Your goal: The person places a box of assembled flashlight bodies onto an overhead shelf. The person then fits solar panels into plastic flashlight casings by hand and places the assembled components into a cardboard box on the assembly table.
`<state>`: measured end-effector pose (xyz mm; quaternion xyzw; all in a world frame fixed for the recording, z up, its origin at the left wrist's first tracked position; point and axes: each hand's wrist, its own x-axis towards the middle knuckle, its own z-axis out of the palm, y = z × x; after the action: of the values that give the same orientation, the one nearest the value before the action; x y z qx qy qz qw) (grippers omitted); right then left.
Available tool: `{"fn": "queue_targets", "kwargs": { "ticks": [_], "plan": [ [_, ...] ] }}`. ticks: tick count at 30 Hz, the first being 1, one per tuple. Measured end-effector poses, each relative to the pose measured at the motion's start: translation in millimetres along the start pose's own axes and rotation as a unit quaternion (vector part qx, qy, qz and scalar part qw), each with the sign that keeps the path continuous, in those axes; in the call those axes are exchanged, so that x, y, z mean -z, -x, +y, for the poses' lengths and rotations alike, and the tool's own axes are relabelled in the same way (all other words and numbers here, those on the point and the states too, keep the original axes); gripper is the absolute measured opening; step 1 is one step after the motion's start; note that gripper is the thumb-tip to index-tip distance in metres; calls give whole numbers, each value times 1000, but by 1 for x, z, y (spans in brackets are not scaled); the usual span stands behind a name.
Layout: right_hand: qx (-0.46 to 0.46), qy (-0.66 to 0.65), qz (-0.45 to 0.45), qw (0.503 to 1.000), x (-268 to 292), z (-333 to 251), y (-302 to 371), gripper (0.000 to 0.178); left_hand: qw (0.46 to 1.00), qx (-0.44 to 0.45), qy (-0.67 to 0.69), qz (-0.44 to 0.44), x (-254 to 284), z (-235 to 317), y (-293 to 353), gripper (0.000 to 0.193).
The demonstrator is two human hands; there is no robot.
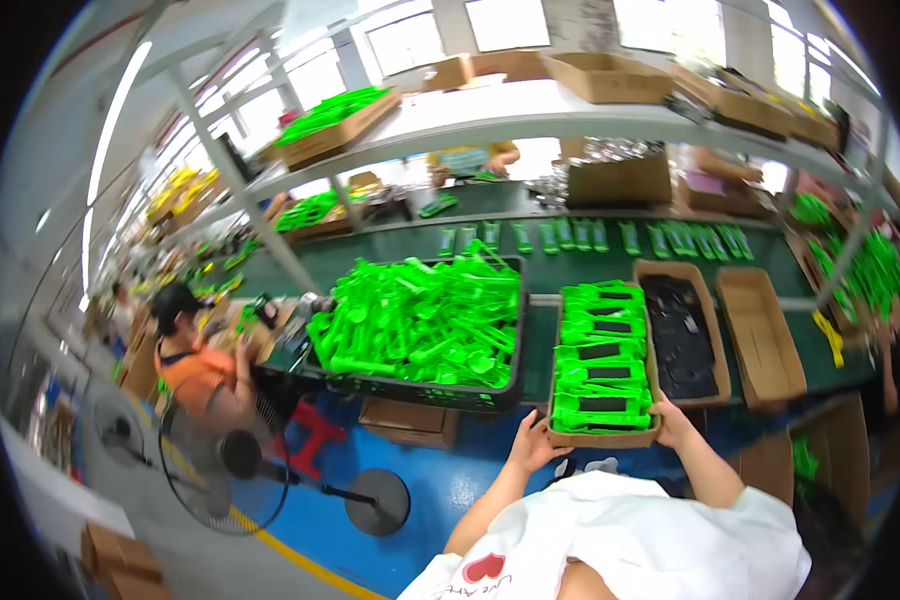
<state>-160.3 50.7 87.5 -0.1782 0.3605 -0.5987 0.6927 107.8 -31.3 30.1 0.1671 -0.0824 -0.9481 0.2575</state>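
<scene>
Nearest, past the white shirt [620,535], both hands grasp a brown box [602,440] by its near end: the left hand [536,443] at the near left corner, the right hand [674,421] on the right side, just short of the near corner. Neither is clenched on anything else. The box's near end juts past the bench edge; whether the bench bears any of its weight I cannot tell. Inside, green pieces [598,388] lie stacked along its length, several showing dark panels. I judge this box filled, or close to it, with its placing not yet finished.

Just right of it sits a second box [716,330] of dark parts [678,335], then a third box [765,335]. To the left, a black crate [420,394] is heaped with loose green pieces [420,320], so much looks left to handle.

Farther back, on the bench [570,266], more green pieces stand in a spaced row [580,236], seemingly in hand but not boxed. Beyond, a shelf [510,122] carries more boxes, and a co-worker's arms [505,157] show beneath it
</scene>
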Motion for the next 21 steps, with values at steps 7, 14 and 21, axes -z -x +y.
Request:
{"fn": "queue_targets", "kwargs": {
  "ticks": [7, 14, 21],
  "plan": [
    [77, 41, 5, 996, 18, -7, 40, 71, 988, 40, -133, -64, -17, -30, -15, 50],
    [106, 59, -6, 993, -74, -51, 88, 71, 971, -69, -226, -40, -124, -9, 68, 57],
    [129, 96, -86, 983, -177, -113, 90, 66, 944, -174, -280, -14, -226, 48, 130, 51]
  ]
}}
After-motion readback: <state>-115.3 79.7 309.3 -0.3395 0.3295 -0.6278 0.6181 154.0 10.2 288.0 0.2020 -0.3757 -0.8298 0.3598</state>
